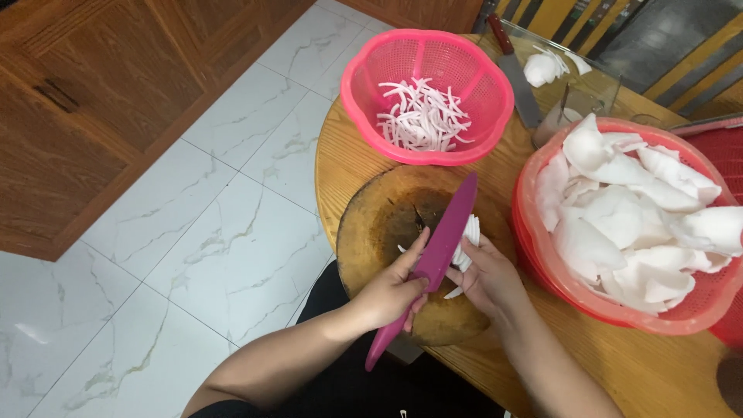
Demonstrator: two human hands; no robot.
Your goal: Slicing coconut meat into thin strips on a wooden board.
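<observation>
In the head view I judge the white coconut flesh slices [467, 241] to be light, moist and slippery, stiff enough to snap, so I would pin them from above at the end away from the blade. They are thin, white, curved strips stacked on the round wooden chopping block [387, 224], under the fingertips of my right hand [486, 280], which is curled narrow on them. My left hand [391, 292] is closed around the handle of the magenta knife [433, 259], just left of the stack.

table: round, wooden [658, 364]
on it: cutting board [379, 224], pink basket [427, 97], red basket [619, 310], cleaver [517, 73]
</observation>
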